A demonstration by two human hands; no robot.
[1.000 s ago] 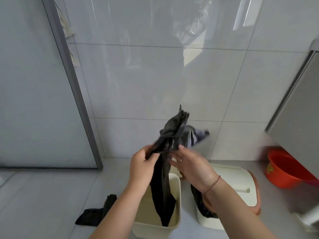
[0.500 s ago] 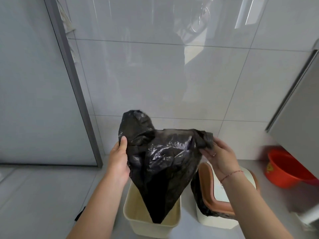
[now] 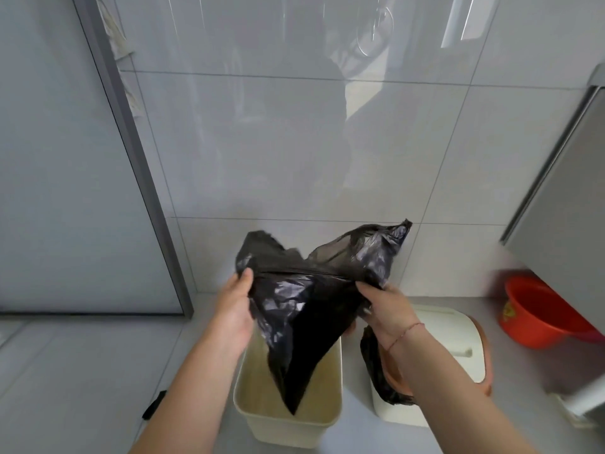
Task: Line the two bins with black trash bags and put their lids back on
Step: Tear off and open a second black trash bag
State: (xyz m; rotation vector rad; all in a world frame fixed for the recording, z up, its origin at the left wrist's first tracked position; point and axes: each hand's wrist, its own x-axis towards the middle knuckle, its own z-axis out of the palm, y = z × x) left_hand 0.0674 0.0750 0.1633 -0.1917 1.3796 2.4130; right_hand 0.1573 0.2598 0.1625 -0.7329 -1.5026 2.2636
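I hold a black trash bag [image 3: 311, 290] spread open between both hands above an open cream bin [image 3: 262, 417] on the floor. My left hand [image 3: 234, 309] grips the bag's left edge and my right hand [image 3: 384, 306] grips its right edge. The bag's pointed bottom hangs down inside the bin's mouth. To the right stands a second white bin [image 3: 393, 412] with black bag plastic [image 3: 373, 371] showing at its rim and a white lid [image 3: 455, 342] with a brown edge on top.
A red basin [image 3: 540, 312] sits on the floor at the right, below a grey cabinet [image 3: 563, 204]. A white tiled wall is straight ahead and a grey door frame [image 3: 137, 165] stands at the left. A scrap of black plastic [image 3: 154, 404] lies left of the cream bin.
The bunched bag has been shaken out and pulled wide between my hands. Its top now spreads further right and its bottom tip hangs lower into the cream bin.
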